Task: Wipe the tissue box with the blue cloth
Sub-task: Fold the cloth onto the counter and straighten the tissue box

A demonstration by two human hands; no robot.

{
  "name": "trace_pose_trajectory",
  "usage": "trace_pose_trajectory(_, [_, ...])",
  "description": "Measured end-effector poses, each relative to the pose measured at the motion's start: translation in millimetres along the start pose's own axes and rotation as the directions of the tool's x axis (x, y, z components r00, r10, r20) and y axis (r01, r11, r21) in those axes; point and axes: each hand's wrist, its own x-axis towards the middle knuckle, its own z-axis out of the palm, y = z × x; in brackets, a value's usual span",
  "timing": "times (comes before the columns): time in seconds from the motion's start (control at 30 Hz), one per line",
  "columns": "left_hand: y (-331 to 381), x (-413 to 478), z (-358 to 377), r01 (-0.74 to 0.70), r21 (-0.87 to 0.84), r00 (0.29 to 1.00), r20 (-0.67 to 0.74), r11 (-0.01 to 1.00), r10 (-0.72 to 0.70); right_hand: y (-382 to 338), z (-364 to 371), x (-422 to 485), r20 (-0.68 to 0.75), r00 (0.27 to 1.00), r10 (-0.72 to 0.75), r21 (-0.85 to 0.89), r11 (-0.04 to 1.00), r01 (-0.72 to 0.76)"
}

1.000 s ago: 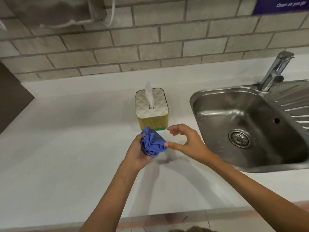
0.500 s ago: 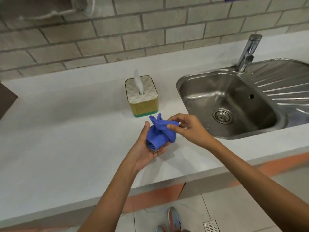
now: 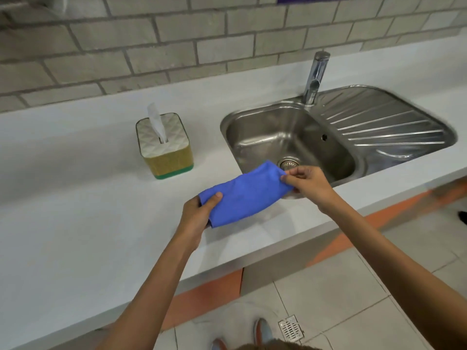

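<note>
Above the counter's [image 3: 75,248] front edge, the blue cloth [image 3: 245,195] is stretched between both hands: left hand [image 3: 195,219] clamped on one end, right hand [image 3: 307,181] pinching the other. Untouched, the tissue box [image 3: 165,145] stands farther back, beside the sink [image 3: 358,157].

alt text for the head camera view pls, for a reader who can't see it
Two bare hands stretch a blue cloth above a white counter, the left hand gripping one end, the right hand the other. A tissue box stands untouched behind, left of a steel sink.
</note>
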Motion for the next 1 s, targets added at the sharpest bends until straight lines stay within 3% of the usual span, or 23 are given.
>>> trace_pose_trajectory(0.17, [-13.6, 9.9, 54.2, -0.021, 0.171, 0.998, -0.048, 0.985, 0.029, 36.9, -51.9, 5.0, -0.014, 0.984, 0.177, -0.031, 0.984, -0.178])
trace_pose_trajectory(0.33, [-28.8, 19.9, 93.1, -0.065, 0.343, 0.992, -0.079, 0.937, 0.098, 62.2, -80.7, 16.8, -0.050, 0.974, 0.220, -0.114, 0.968, -0.224])
trace_pose_trajectory(0.5, [-47.2, 22.7, 103.3, -0.044, 0.675, 0.970, -0.148, 0.737, 0.194, 84.2, -88.1, 27.6, -0.035, 0.974, 0.225, -0.446, 0.868, -0.216])
trace_pose_trajectory(0.63, [-48.9, 22.4, 101.5, 0.029, 0.777, 0.942, -0.232, 0.629, 0.244, 69.9, -91.4, 43.0, -0.025, 0.984, 0.178, -0.648, 0.747, -0.151])
trace_pose_trajectory(0.7, [-44.0, 25.5, 96.8, 0.058, 0.748, 0.925, -0.290, 0.661, 0.247, 53.9, -86.2, 54.4, -0.009, 0.996, 0.084, -0.635, 0.769, -0.071])
trace_pose_trajectory(0.8, [-32.8, 32.4, 81.4, 0.076, 0.605, 0.896, -0.390, 0.793, 0.212, 29.3, -62.8, 75.1, 0.054, 0.998, -0.013, -0.508, 0.861, 0.039])
trace_pose_trajectory(0.9, [-17.7, 39.0, 57.5, 0.067, 0.268, 0.880, -0.470, 0.961, 0.070, 4.6, -28.7, 94.6, 0.207, 0.978, -0.015, -0.252, 0.965, 0.069])
trace_pose_trajectory(1.0, [1.0, 47.1, 28.1, 0.000, -0.058, 0.847, -0.531, 0.998, -0.030, -22.5, 9.8, 115.2, 0.303, 0.950, -0.078, -0.125, 0.985, 0.121])
